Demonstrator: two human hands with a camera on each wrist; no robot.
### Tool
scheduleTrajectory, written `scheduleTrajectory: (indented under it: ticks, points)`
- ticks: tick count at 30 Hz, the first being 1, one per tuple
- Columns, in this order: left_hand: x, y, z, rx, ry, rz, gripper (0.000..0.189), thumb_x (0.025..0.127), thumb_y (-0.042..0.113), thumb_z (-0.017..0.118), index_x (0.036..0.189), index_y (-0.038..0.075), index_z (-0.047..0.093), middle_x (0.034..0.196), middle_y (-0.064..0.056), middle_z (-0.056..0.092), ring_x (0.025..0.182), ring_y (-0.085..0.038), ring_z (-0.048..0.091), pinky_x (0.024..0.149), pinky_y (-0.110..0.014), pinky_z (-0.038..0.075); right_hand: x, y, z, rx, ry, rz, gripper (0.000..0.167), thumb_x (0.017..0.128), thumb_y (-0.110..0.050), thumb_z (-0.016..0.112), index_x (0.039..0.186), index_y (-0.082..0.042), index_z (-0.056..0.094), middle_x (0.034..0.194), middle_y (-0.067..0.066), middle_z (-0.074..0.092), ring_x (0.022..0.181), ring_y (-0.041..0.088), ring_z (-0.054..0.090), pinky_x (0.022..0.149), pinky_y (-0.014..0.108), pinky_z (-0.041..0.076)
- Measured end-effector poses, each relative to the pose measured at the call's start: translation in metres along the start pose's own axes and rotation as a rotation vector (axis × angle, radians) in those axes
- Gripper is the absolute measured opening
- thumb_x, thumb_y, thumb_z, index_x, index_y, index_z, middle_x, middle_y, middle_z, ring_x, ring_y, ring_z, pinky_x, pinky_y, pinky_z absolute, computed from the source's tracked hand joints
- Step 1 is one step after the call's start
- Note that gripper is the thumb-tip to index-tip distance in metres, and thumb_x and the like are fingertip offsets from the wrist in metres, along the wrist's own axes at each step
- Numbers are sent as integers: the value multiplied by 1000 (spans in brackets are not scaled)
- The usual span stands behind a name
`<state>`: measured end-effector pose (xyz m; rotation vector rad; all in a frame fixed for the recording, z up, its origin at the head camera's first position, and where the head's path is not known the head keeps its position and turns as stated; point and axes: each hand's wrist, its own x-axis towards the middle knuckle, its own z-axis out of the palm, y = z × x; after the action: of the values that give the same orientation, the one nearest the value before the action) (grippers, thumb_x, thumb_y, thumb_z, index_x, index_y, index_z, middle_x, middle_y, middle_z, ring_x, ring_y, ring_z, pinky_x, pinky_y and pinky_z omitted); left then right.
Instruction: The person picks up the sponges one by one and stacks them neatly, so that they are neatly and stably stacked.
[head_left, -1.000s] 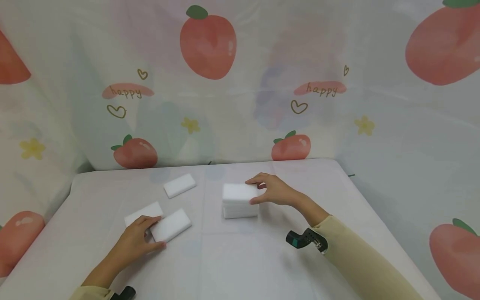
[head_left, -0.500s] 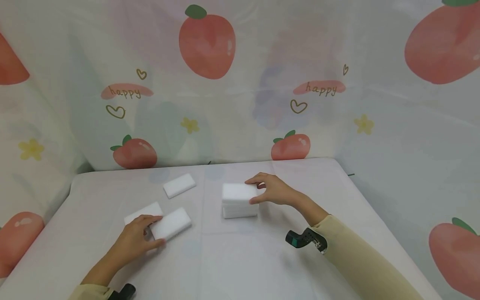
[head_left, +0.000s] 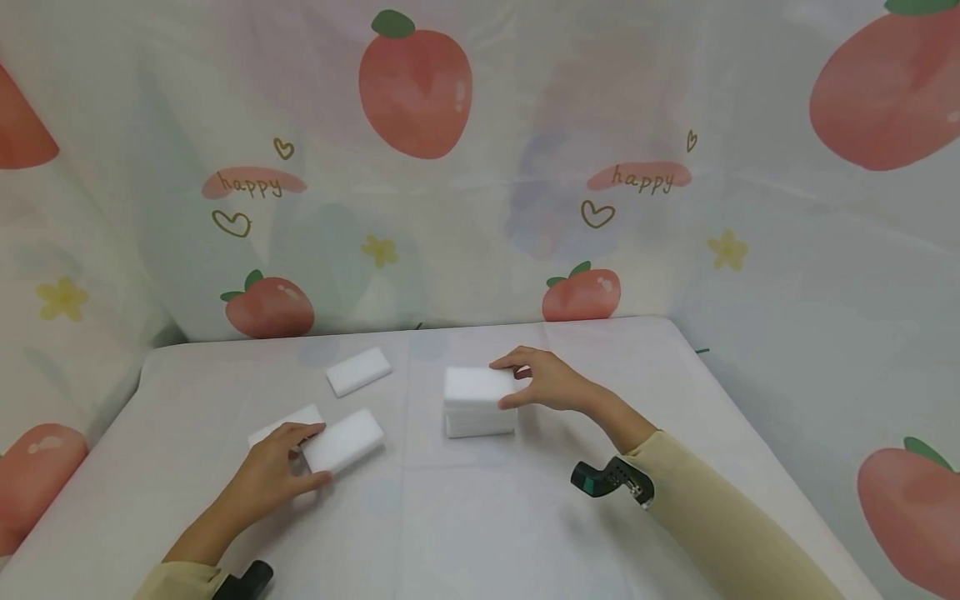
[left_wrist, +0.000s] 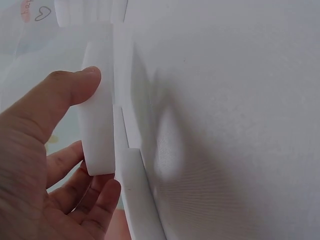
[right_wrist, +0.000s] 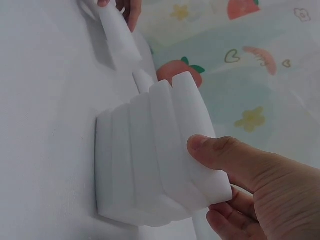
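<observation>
In the head view my left hand (head_left: 270, 471) pinches a white melamine sponge (head_left: 347, 440) by its long edges, thumb on the near side and fingers on the far side. The left wrist view shows this sponge (left_wrist: 98, 130) raised off the cloth, casting a shadow. My right hand (head_left: 555, 381) grips the right end of the top sponge (head_left: 474, 385) on a neat stack (head_left: 480, 423). From the right wrist, the stack (right_wrist: 142, 160) consists of several sponges lying flat on one another, the top one (right_wrist: 197, 125) slightly offset under my thumb.
One loose sponge (head_left: 281, 421) lies behind my left hand, partly covered by it. Another sponge (head_left: 358, 372) lies farther back, left of the stack. A white cloth covers the table (head_left: 480, 525); a fruit-printed curtain (head_left: 480, 217) rises at its back edge.
My left hand has lifted the pinched sponge slightly off the table, shifting it a little away from me. The right hand and the stack stay put.
</observation>
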<state>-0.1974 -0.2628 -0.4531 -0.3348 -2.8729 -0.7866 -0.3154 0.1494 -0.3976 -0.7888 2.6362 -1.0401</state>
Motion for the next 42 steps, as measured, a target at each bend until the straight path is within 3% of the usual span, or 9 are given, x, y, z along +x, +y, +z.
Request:
scheduleTrajectory:
  ticks: [11,20,42]
  points:
    - [9,-2,-1,-21,9,37,70,74,31,87,132,2,59,120,-12,56,90,-23,64,77,-39,54,1,2,2,20,1,-8,59,77,-24,85,130,-10,63,124,2,59,112,19,54,103,35,47]
    - [18,6,-7,25,3,46,68,77,35,84,133,6,58,122,-11,57,104,-28,57,81,-45,50,1,1,1,21,-2,-15,60,77,-26,85,131,-10,63,127,3,59,117,21,55,102,36,47]
    - [42,23,-16,8,-6,89,65,78,30,83,134,9,57,123,-10,56,101,-25,56,80,-41,50,0,0,-1,11,-4,-8,60,77,-26,85,131,-10,63,128,5,59,117,25,59,100,37,49]
